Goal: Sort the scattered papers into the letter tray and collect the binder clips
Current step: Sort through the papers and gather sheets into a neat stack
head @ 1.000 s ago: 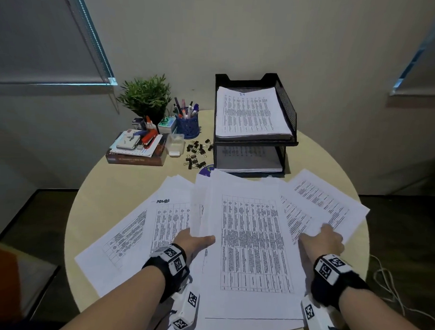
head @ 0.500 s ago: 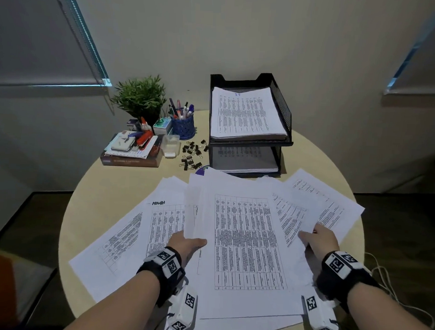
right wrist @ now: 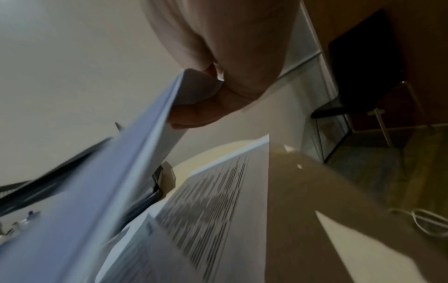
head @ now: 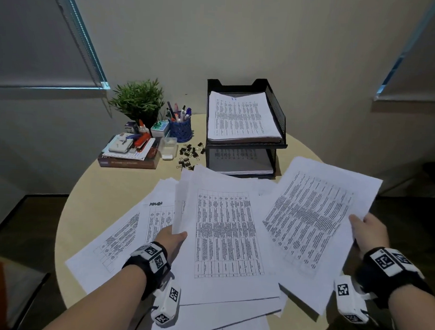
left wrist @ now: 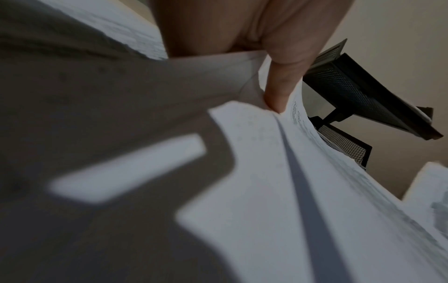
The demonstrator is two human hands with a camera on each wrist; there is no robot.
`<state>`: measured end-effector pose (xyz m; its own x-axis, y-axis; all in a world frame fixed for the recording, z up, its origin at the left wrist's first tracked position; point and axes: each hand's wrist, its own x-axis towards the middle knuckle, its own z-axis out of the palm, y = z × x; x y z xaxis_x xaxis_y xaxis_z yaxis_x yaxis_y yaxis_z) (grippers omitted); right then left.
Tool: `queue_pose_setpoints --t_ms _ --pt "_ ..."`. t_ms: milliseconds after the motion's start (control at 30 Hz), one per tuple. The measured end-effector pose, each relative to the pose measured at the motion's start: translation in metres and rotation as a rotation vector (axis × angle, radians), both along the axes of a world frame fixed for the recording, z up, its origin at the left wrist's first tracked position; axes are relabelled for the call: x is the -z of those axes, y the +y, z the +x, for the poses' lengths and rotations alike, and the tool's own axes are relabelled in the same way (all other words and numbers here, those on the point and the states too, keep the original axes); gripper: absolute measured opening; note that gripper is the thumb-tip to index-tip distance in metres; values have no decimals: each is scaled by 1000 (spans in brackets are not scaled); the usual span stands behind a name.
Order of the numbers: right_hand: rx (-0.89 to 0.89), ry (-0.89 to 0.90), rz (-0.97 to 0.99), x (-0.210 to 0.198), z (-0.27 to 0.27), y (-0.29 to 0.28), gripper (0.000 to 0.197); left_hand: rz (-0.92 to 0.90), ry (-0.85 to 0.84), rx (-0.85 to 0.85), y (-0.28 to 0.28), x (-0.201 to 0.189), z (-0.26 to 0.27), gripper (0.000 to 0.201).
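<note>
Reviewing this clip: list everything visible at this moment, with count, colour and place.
round table: one, pale wood, under everything.
letter tray: one, black mesh, two tiers, far centre; printed sheets in both.
scattered papers: many, white with printed tables, fanned over the near half.
lifted sheets: white bundle, raised at right.
binder clips: a dozen or so, black, loose left of the tray.
pen cup: one, blue, with pens, far left of the tray.
plant: one, green, far left.
book stack: brown book topped with papers, a white device and a red stapler, left.
clear box: one, beside the book.
left hand: grips the edge of the middle pile.
right hand: grips the lifted sheets.
</note>
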<state>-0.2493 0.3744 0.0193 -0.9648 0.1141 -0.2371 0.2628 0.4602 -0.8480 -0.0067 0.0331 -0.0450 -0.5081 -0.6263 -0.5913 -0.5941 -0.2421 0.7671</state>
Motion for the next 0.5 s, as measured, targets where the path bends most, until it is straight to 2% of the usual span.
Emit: queue_pose_setpoints --t_ms 167,367,433,500 --pt "-75 84 -68 -33 -1 18 24 -115 -68 73 -12 -6 7 34" --pt "-196 138 -199 -43 -14 31 16 -107 -88 80 -13 -16 9 37" --pt "-201 171 -199 -36 -33 41 34 -97 -81 71 -11 -19 10 38" --pt "-229 206 -187 -6 -89 67 55 -91 -78 60 -9 -18 10 38"
